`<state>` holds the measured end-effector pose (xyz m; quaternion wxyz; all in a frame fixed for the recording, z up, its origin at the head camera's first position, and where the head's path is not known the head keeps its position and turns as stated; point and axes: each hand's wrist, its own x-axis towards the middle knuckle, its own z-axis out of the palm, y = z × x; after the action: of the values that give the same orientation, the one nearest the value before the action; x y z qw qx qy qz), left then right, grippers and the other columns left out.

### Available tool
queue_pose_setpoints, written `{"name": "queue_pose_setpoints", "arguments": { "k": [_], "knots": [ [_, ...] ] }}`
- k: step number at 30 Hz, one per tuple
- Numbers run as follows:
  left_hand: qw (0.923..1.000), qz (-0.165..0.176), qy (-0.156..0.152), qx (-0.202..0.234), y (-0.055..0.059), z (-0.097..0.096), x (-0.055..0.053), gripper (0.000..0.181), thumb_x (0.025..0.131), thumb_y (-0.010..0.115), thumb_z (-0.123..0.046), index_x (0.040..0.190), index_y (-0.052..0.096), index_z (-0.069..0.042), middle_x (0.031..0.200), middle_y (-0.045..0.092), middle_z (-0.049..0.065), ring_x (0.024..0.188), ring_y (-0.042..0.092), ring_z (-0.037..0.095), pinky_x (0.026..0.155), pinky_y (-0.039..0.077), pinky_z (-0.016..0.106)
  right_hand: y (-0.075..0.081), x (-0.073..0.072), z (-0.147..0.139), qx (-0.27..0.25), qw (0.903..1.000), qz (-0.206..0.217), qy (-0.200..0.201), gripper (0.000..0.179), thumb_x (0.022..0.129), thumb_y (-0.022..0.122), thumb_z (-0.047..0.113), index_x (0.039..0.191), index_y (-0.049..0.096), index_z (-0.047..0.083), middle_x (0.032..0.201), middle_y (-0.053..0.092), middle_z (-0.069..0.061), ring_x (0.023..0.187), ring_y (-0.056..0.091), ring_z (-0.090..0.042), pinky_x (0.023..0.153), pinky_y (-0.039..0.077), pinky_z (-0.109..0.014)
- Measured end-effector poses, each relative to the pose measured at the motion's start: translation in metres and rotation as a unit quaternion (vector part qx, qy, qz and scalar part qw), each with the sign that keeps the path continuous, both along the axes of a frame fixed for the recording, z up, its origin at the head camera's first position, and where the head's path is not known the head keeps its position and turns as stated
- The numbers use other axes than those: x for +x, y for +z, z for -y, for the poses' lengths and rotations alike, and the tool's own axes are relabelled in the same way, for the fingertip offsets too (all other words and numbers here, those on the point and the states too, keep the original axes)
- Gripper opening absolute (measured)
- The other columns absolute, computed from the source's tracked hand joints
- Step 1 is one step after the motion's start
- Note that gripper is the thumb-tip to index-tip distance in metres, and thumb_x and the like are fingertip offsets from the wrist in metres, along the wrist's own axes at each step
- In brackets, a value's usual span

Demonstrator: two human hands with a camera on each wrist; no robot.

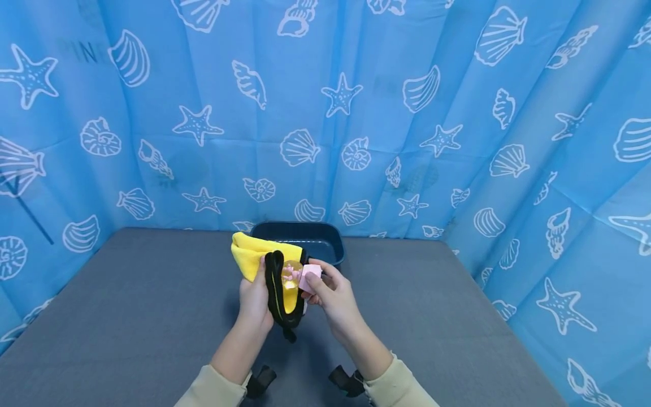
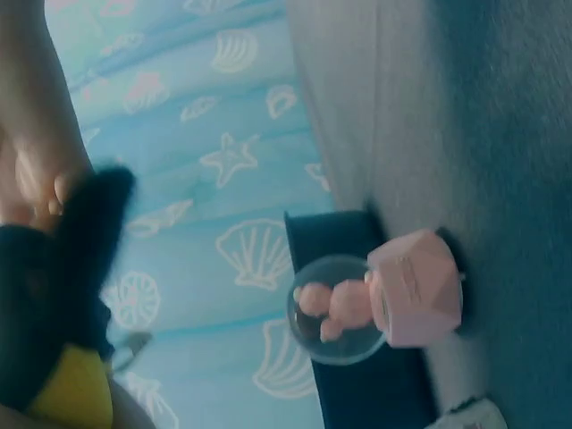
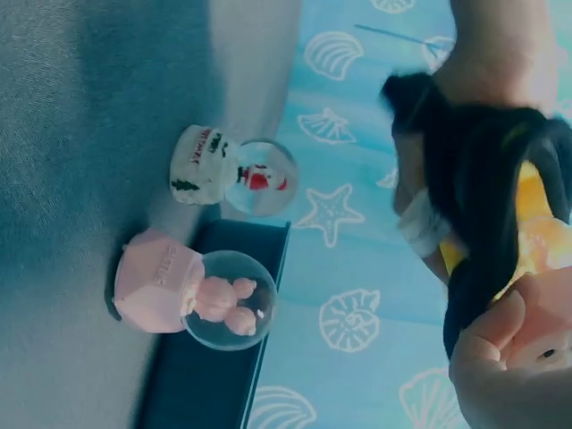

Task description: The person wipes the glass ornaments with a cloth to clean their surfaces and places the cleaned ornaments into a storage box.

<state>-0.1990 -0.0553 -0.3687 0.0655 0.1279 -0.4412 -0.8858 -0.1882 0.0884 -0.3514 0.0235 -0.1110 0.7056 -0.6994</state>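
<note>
While both hands are raised above the grey table (image 1: 152, 294), the left hand (image 1: 254, 302) grips a folded yellow cloth (image 1: 249, 259) with black edging, its thumb lying along the front; the other fingers are largely hidden behind the fabric. The right hand (image 1: 333, 291) holds a snow globe (image 1: 311, 276) by its pink base, thumb pressed on the near face and fingers bent around it. This globe is tipped sideways, its clear ball pointing left into the cloth's black-edged fold; whether glass and fabric touch cannot be told. Farther back, a dark blue tray (image 1: 333, 246) rests on the table near the shell-patterned curtain (image 1: 305, 85). Both wrist views show a second pink globe (image 3: 161, 281) standing upright just beside the tray. Near it, in the right wrist view, stands a white-based globe (image 3: 201, 165) with a small red-and-white figure inside.
</note>
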Motion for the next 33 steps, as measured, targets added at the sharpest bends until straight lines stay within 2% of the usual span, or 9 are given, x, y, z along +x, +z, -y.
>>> {"name": "queue_pose_setpoints", "arguments": {
  "k": [6,8,11,14,17,22,26,29,33],
  "knots": [
    [0.9912,0.038,-0.126,0.008,0.004,0.013,0.004,0.075,0.091,0.054,-0.061,0.14,0.038,-0.007,0.118,0.053,0.004,0.103,0.057,0.012,0.092,0.048,0.027,0.002,-0.001,-0.008,-0.016,0.9982,-0.058,0.0,0.051,0.095,0.065,0.016,0.139,0.046,0.0,0.119,0.057,-0.018,0.093,0.056,-0.02,0.081,0.05,-0.027],
    [0.9853,0.035,-0.167,0.001,0.006,0.014,0.006,0.078,0.089,0.056,-0.063,0.139,0.039,-0.006,0.116,0.055,0.004,0.101,0.058,0.012,0.09,0.05,0.026,0.002,-0.003,-0.009,0.0,0.9969,-0.079,0.002,0.053,0.093,0.066,0.012,0.14,0.044,0.002,0.119,0.057,-0.018,0.094,0.055,-0.021,0.082,0.051,-0.025],
    [0.98,0.02,-0.198,-0.011,0.007,0.014,0.008,0.075,0.09,0.057,-0.06,0.136,0.042,-0.004,0.111,0.058,0.003,0.097,0.06,0.011,0.088,0.051,0.025,0.0,-0.004,-0.01,0.036,0.9932,-0.109,0.017,0.056,0.092,0.066,0.009,0.142,0.041,0.001,0.113,0.058,-0.018,0.09,0.054,-0.021,0.079,0.05,-0.023],
    [0.9797,0.006,-0.2,-0.006,0.008,0.012,0.008,0.063,0.095,0.057,-0.051,0.133,0.043,-0.003,0.107,0.06,0.002,0.094,0.062,0.011,0.088,0.051,0.025,-0.001,-0.005,-0.01,0.067,0.9888,-0.129,0.035,0.057,0.092,0.066,0.007,0.142,0.04,0.0,0.111,0.057,-0.018,0.088,0.053,-0.021,0.078,0.049,-0.022],
    [0.9842,-0.002,-0.176,0.012,0.007,0.009,0.007,0.054,0.097,0.057,-0.042,0.13,0.042,-0.001,0.104,0.06,0.002,0.092,0.064,0.01,0.09,0.051,0.026,-0.003,-0.006,-0.01,0.073,0.987,-0.137,0.04,0.055,0.092,0.066,0.006,0.141,0.042,-0.001,0.114,0.057,-0.018,0.089,0.053,-0.022,0.079,0.05,-0.022],
    [0.9927,0.004,-0.12,0.018,0.003,0.007,0.005,0.044,0.099,0.057,-0.029,0.127,0.042,0.002,0.101,0.058,0.003,0.09,0.064,0.008,0.088,0.052,0.026,-0.006,-0.008,-0.01,0.053,0.9914,-0.117,0.025,0.056,0.09,0.067,0.002,0.141,0.043,0.001,0.117,0.057,-0.019,0.093,0.055,-0.024,0.08,0.05,-0.021],
    [0.9952,0.014,-0.097,0.008,0.0,0.007,0.004,0.033,0.101,0.055,-0.02,0.12,0.043,0.004,0.094,0.06,0.004,0.084,0.065,0.009,0.079,0.055,0.025,-0.006,-0.008,-0.01,0.026,0.9954,-0.091,0.018,0.057,0.09,0.067,0.001,0.141,0.043,0.002,0.121,0.057,-0.02,0.094,0.055,-0.024,0.08,0.051,-0.023],
    [0.9937,0.023,-0.109,0.011,0.0,0.009,0.002,0.035,0.1,0.056,-0.024,0.121,0.044,0.002,0.095,0.061,0.004,0.085,0.066,0.01,0.079,0.056,0.026,-0.003,-0.007,-0.012,0.002,0.9966,-0.08,0.018,0.056,0.091,0.066,0.001,0.141,0.041,0.001,0.126,0.055,-0.022,0.096,0.055,-0.024,0.084,0.052,-0.025],
    [0.9868,0.029,-0.158,0.021,0.002,0.013,0.001,0.057,0.097,0.058,-0.044,0.131,0.044,0.0,0.101,0.062,0.003,0.09,0.065,0.01,0.084,0.054,0.026,0.001,-0.007,-0.016,-0.024,0.9959,-0.085,0.019,0.059,0.091,0.064,-0.001,0.142,0.034,-0.003,0.131,0.051,-0.025,0.099,0.054,-0.023,0.088,0.05,-0.024]
  ]
}}
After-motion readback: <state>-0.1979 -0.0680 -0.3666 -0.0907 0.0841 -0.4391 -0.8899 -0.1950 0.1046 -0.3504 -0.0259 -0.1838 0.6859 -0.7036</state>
